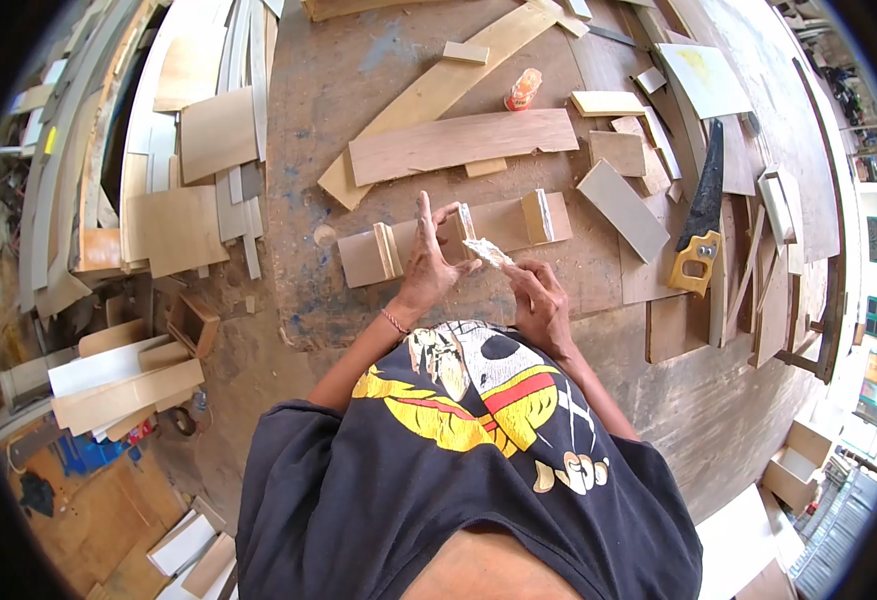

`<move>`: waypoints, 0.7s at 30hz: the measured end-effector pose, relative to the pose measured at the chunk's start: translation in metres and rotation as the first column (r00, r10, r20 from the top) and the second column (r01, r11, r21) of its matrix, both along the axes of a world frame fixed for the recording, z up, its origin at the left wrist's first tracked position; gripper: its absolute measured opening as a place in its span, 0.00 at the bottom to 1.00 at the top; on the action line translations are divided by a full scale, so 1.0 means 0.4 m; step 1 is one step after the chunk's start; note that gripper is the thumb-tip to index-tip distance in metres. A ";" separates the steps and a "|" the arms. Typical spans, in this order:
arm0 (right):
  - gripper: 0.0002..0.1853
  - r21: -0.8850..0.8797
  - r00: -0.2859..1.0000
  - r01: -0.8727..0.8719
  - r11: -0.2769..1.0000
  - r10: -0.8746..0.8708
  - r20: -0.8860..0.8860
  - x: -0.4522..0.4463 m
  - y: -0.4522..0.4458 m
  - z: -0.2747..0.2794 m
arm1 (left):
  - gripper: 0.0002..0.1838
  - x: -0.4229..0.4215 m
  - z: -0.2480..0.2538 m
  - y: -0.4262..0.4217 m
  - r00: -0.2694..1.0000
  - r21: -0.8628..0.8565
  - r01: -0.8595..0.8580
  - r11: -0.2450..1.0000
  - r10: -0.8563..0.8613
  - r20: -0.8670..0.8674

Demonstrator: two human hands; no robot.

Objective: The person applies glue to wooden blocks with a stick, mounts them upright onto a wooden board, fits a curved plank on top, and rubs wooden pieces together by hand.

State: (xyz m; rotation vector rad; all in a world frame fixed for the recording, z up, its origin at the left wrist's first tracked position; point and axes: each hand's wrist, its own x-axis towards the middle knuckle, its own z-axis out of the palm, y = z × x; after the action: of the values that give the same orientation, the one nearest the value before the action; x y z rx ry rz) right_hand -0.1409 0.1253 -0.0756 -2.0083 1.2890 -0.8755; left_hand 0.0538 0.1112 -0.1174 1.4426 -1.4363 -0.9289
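Observation:
A long brown board (363,262) lies across the bench in front of me, with three short wooden blocks standing on it. My left hand (428,262) is at the middle block (465,217), thumb at its near end and a finger at its far end, with the index finger stretched away. Pinched in my right hand (540,300) is a small flat spreader (488,253) coated in white paste, its tip close to the middle block. White paste also shows on the right block (538,216). The left block (387,250) stands beside my left wrist.
Beyond the board lie a wide plank (463,143), a long diagonal strip (438,90) and an orange-and-white packet (523,90). A handsaw (700,225) and several wood offcuts are at the right. Stacked panels (220,135) fill the left side.

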 end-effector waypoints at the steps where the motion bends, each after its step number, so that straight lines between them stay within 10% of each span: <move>1: 0.19 0.024 1.000 -0.007 1.000 0.007 0.002 0.003 -0.002 -0.008 | 0.69 0.001 0.002 0.001 1.000 -0.001 0.001 1.000 -0.001 0.001; 21: 0.21 -0.091 0.999 -0.036 0.995 0.033 -0.029 0.013 -0.021 -0.019 | 0.70 0.003 0.006 0.001 1.000 0.037 -0.007 0.999 0.007 0.005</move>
State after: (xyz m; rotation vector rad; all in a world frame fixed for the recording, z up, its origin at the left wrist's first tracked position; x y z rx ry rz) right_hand -0.1357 0.1170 -0.0832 -2.1143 1.2458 -0.9086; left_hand 0.0552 0.1118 -0.1151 1.4770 -1.4238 -0.9530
